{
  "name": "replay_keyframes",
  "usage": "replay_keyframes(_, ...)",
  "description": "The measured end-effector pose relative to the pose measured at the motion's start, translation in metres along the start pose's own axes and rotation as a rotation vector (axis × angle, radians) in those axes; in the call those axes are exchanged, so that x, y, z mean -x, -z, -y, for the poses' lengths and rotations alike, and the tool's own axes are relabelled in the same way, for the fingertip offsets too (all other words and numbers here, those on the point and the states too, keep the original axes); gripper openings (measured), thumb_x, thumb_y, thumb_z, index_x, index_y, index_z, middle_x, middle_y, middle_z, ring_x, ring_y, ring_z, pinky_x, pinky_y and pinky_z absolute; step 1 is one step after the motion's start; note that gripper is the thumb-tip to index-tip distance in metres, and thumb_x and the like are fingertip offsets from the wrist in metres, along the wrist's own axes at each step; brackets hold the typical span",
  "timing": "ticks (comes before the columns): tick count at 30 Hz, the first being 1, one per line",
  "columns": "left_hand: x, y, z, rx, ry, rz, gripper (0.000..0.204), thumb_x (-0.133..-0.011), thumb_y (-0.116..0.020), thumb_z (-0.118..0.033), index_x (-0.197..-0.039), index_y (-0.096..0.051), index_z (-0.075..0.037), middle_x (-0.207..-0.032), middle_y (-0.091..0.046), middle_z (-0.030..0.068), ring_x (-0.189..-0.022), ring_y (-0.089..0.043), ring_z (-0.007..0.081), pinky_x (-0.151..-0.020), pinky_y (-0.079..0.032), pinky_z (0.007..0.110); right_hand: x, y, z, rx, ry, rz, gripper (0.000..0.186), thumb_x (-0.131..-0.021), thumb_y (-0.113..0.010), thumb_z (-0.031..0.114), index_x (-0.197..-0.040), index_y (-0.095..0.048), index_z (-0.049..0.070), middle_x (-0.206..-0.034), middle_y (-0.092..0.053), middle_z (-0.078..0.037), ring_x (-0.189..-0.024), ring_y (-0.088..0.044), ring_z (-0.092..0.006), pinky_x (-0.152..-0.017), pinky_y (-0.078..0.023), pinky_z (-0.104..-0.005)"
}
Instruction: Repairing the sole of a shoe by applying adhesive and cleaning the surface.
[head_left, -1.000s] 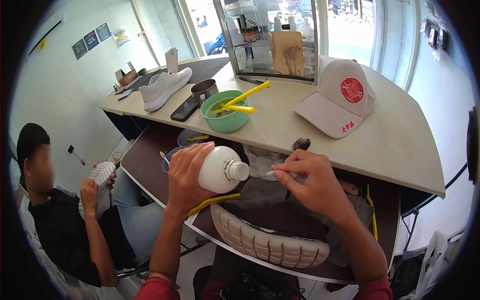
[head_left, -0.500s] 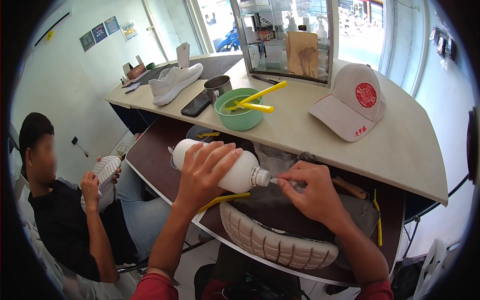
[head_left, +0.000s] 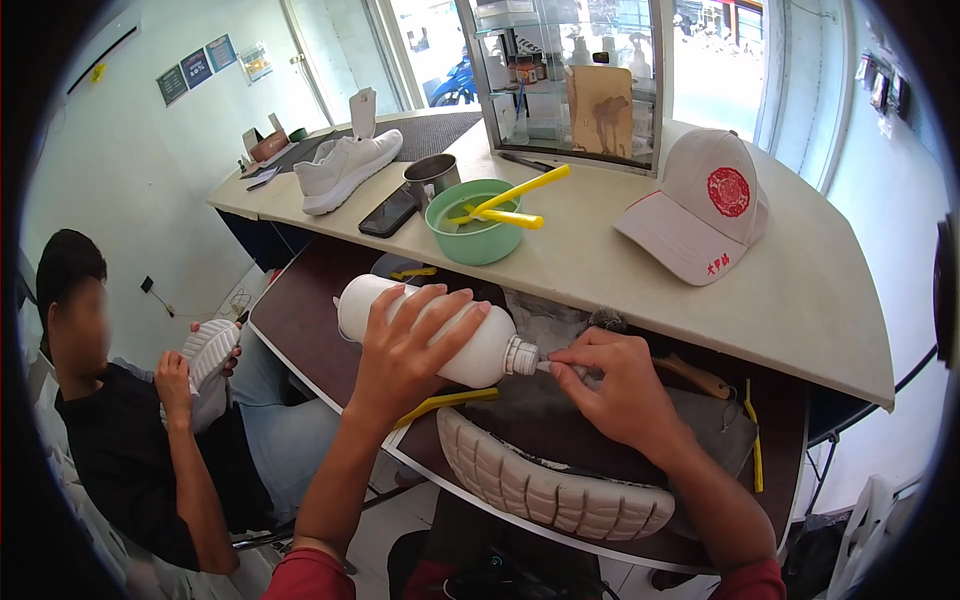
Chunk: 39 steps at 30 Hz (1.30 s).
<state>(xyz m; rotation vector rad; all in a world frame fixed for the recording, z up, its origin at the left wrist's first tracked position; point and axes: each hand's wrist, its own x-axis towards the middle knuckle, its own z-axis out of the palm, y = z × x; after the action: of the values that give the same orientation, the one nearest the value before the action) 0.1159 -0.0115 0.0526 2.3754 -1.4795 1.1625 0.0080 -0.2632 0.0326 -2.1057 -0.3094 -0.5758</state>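
Observation:
A white bottle (head_left: 410,325) lies tilted on its side in the air, its ridged neck toward the right. My left hand (head_left: 412,345) is wrapped round the bottle's body from above. Close to the bottle's mouth, my right hand (head_left: 620,385) pinches a small pale thing whose kind I cannot make out; its tip meets the opening. Below both hands a shoe sole (head_left: 550,480), beige and block-patterned, rests on its side on the brown lower shelf (head_left: 300,300). A yellow-handled tool (head_left: 445,402) lies under the bottle. Beside my right hand is a wooden-handled brush (head_left: 692,378).
On the counter stand a green bowl (head_left: 470,240) with yellow-handled brushes, a metal mug (head_left: 432,178), a phone (head_left: 388,212), a white sneaker (head_left: 345,170) and a cap (head_left: 690,215). A glass cabinet (head_left: 560,90) rises behind. At left, a seated person (head_left: 140,400) holds a white shoe.
Both hands keep their grips on the bottle and the small pale thing, with barely any movement. The whole view has shifted slightly.

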Motion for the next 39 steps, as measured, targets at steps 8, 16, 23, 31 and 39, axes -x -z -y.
replay_keyframes(8,-0.005,0.006,0.0,-0.048,-0.022,0.058,0.068,-0.072,-0.086,-0.015,-0.137,-0.065,-0.02,-0.136,-0.067,0.0035,-0.127,-0.061,0.0254,-0.112,-0.038,0.055,0.001,-0.003,-0.004,0.017,0.014,-0.006,0.015,-0.088,-0.074,0.008,-0.099,-0.079,-0.001,-0.084,-0.072,-0.016,-0.074,-0.07,-0.0302,-0.069,-0.053,-0.0357)
replay_keyframes(16,-0.011,0.007,0.0,-0.096,-0.049,0.061,0.064,-0.075,-0.083,-0.011,-0.136,-0.067,-0.023,-0.135,-0.067,0.0022,-0.128,-0.061,0.0251,-0.111,-0.039,0.057,0.0,-0.007,-0.008,0.013,0.01,-0.016,0.014,-0.088,-0.074,0.007,-0.097,-0.079,-0.002,-0.084,-0.073,-0.017,-0.075,-0.071,-0.0315,-0.07,-0.055,-0.0364)
replay_keyframes(23,-0.01,0.011,-0.001,-0.117,-0.061,0.075,0.064,-0.076,-0.082,-0.009,-0.136,-0.067,-0.024,-0.135,-0.067,0.0017,-0.128,-0.061,0.025,-0.112,-0.039,0.057,0.001,-0.01,-0.008,0.018,0.013,-0.003,0.013,-0.087,-0.074,0.006,-0.096,-0.078,-0.002,-0.084,-0.072,-0.018,-0.076,-0.071,-0.0326,-0.071,-0.055,-0.0375)
replay_keyframes(31,-0.011,0.01,-0.004,-0.167,-0.085,0.079,0.057,-0.084,-0.075,-0.019,-0.139,-0.064,-0.029,-0.132,-0.067,-0.0004,-0.123,-0.061,0.023,-0.109,-0.041,0.057,0.003,-0.007,-0.009,0.027,0.006,0.007,0.012,-0.087,-0.074,0.007,-0.095,-0.079,-0.001,-0.083,-0.071,-0.018,-0.075,-0.071,-0.033,-0.071,-0.054,-0.0386)
replay_keyframes(39,0.002,0.024,-0.005,-0.035,0.036,0.046,0.073,-0.072,-0.086,-0.028,-0.141,-0.064,-0.02,-0.134,-0.066,0.0018,-0.124,-0.061,0.0239,-0.106,-0.043,0.053,0.0,-0.001,0.009,-0.03,0.009,0.005,0.014,-0.089,-0.075,0.011,-0.097,-0.078,0.0,-0.079,-0.069,-0.014,-0.068,-0.066,-0.0236,-0.065,-0.049,-0.0313)
